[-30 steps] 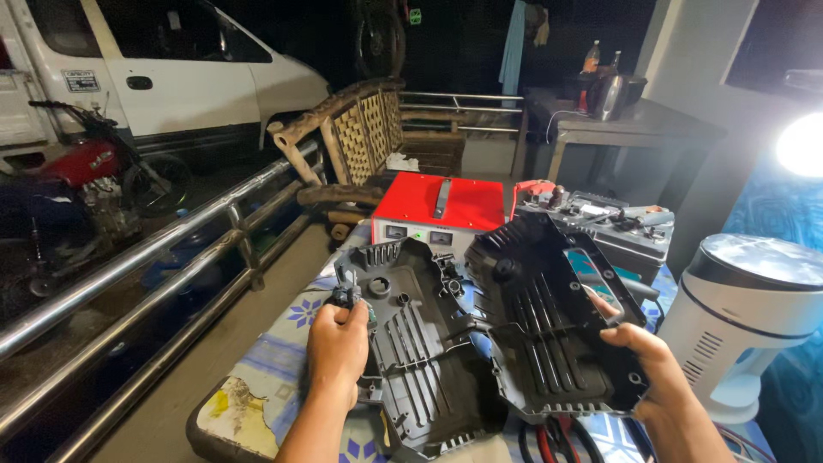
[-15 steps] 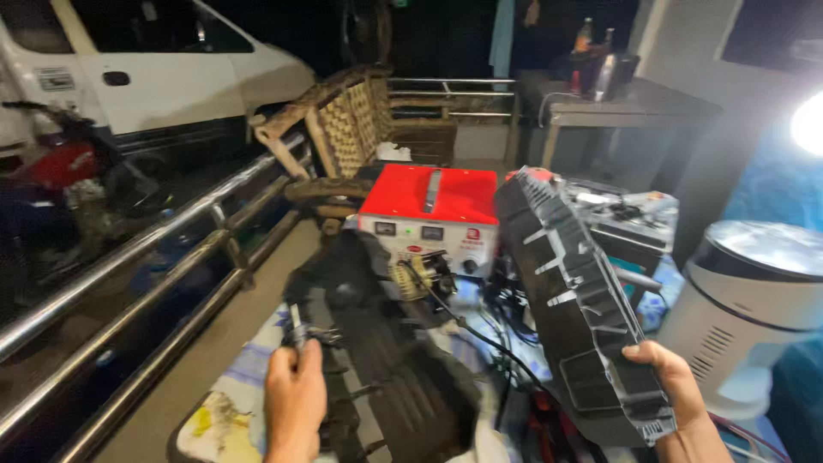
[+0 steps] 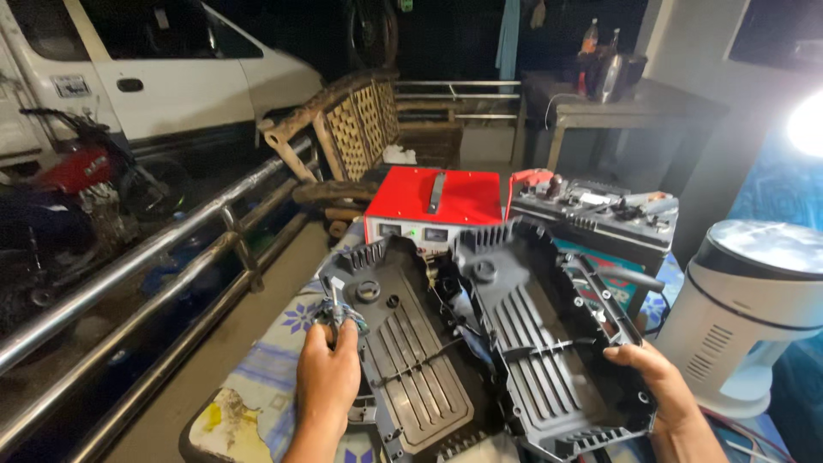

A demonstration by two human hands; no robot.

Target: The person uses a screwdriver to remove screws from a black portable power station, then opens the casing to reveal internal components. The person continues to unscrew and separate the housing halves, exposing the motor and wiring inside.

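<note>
— What have you got in your hands, seen from the head camera?

— Your left hand has its fingers clenched around a small metal part, held just over the left edge of the left shell. Your right hand grips the right rim of the right shell, thumb on top, fingers grasping underneath.

— Where do the shells sit?

— Both are dark plastic halves with ribbed insides, lying open side up and touching along the middle. The left one rests flat on the counter, which wears a floral cloth. The right one is tilted, its outer edge raised in your hand.

— And around them?

— Just behind stands a red box with a strap handle. Beside it, to the right, is a battery with clamps on top. A white round appliance stands at your right. To your left runs a steel rail, with a motorcycle and a white van beyond it.
</note>
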